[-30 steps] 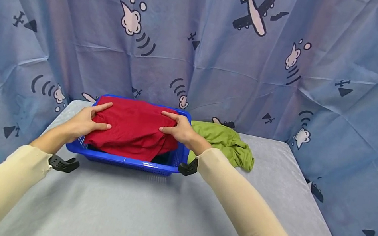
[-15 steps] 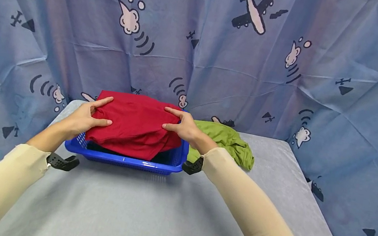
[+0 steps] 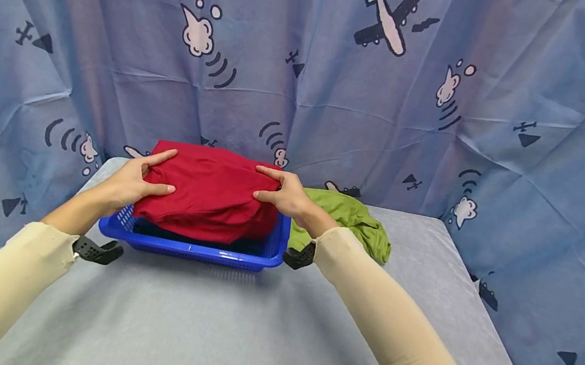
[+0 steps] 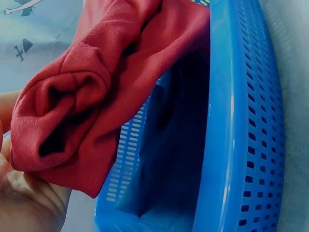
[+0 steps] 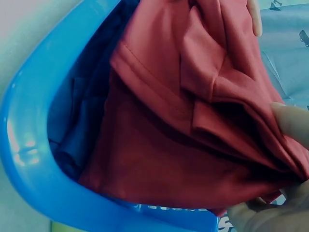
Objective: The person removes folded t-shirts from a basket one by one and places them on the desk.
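Note:
A folded red garment is held over the blue plastic basket. My left hand grips its left edge, thumb on the near side. The right hand holds the opposite edge between thumb and fingers. In the left wrist view, rolled layers of the red cloth bunch at the hand, and a dark garment lies inside the basket below. From the right wrist, the cloth's lower folds hang within the basket rim. Some fingertips are hidden behind the cloth.
A crumpled green garment lies on the grey-covered table, just right of the basket. Blue curtains printed with planes stand close behind and along the right side.
Both hands have raised the red garment slightly above its earlier place in the basket. The right hand has shifted a little right. During the last half second the hands have hardly moved.

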A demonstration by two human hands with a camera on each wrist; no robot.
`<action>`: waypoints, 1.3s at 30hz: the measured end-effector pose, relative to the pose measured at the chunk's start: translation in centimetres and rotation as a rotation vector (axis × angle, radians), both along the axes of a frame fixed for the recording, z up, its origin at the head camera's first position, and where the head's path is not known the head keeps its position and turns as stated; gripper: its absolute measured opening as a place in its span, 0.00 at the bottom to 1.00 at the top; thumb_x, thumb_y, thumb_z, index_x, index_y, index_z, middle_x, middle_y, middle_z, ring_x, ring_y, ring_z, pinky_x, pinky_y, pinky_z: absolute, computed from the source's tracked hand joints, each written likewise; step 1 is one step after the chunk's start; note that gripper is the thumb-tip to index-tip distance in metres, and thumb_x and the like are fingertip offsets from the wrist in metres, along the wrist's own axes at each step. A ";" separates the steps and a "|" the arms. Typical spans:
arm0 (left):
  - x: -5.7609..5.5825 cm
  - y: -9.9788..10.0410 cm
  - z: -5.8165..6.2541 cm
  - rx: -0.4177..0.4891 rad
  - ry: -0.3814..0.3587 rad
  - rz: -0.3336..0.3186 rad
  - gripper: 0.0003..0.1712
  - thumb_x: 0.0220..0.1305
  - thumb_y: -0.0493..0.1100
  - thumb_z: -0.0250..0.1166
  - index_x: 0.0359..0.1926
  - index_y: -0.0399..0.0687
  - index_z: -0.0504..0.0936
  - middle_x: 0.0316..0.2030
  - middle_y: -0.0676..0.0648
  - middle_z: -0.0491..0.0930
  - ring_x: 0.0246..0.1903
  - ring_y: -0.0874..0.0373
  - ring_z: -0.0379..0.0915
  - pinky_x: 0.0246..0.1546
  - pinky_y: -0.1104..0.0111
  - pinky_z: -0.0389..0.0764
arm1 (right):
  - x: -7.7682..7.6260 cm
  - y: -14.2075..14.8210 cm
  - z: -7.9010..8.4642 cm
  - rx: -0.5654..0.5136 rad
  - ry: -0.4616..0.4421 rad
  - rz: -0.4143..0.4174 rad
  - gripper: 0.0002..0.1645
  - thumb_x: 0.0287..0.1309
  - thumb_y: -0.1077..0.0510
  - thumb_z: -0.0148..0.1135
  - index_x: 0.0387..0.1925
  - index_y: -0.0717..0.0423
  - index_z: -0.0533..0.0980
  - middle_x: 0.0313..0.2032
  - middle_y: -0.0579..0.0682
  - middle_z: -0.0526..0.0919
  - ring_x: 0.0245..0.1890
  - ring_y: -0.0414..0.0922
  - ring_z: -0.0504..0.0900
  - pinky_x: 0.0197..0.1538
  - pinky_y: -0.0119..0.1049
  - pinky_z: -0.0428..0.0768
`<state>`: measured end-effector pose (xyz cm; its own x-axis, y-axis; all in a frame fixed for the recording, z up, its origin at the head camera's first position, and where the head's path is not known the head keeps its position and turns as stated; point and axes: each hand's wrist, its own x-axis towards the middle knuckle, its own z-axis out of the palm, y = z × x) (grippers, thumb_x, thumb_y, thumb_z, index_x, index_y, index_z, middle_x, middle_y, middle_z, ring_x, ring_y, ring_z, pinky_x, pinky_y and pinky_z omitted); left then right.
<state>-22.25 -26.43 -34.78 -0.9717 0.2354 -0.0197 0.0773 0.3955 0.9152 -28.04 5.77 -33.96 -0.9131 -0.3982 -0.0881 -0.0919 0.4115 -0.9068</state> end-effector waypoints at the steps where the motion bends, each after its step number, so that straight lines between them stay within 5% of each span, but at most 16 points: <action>1: 0.0 0.1 0.0 0.004 -0.001 -0.001 0.50 0.68 0.36 0.65 0.82 0.54 0.47 0.75 0.35 0.60 0.67 0.50 0.60 0.49 0.87 0.71 | 0.0 0.0 0.0 0.000 0.006 -0.006 0.39 0.61 0.65 0.68 0.72 0.47 0.70 0.60 0.57 0.82 0.55 0.46 0.81 0.57 0.36 0.81; 10: 0.1 0.6 0.8 0.030 -0.010 -0.007 0.50 0.68 0.37 0.64 0.82 0.56 0.46 0.76 0.36 0.57 0.69 0.49 0.58 0.50 0.87 0.71 | 0.2 0.6 0.7 -0.050 0.035 -0.002 0.39 0.60 0.66 0.68 0.73 0.49 0.69 0.66 0.56 0.75 0.59 0.47 0.78 0.63 0.39 0.79; 22: -0.1 2.1 2.2 0.097 0.003 -0.031 0.49 0.68 0.36 0.64 0.82 0.55 0.47 0.72 0.36 0.62 0.56 0.66 0.67 0.48 0.83 0.77 | 0.1 2.8 3.4 -0.123 -0.023 0.029 0.41 0.63 0.66 0.65 0.75 0.49 0.65 0.70 0.55 0.72 0.64 0.48 0.76 0.67 0.43 0.76; 30: -1.1 4.4 3.1 0.123 0.028 -0.062 0.49 0.67 0.34 0.64 0.81 0.56 0.49 0.73 0.37 0.62 0.60 0.62 0.67 0.51 0.84 0.75 | 0.1 5.3 4.9 -0.124 -0.048 0.019 0.42 0.65 0.65 0.64 0.77 0.47 0.62 0.72 0.54 0.69 0.67 0.48 0.73 0.68 0.41 0.75; 39: -1.8 6.8 4.0 0.137 0.015 -0.113 0.49 0.67 0.33 0.63 0.82 0.54 0.48 0.73 0.36 0.62 0.65 0.53 0.64 0.49 0.83 0.75 | 0.0 8.1 5.3 -0.086 -0.041 0.006 0.42 0.66 0.63 0.63 0.77 0.46 0.60 0.74 0.52 0.66 0.67 0.46 0.72 0.58 0.28 0.78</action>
<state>-24.04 -19.63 -30.76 -0.9388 0.3429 0.0340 0.1279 0.2552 0.9584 -28.00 13.90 -28.63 -0.9070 -0.4113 -0.0905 -0.0565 0.3317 -0.9417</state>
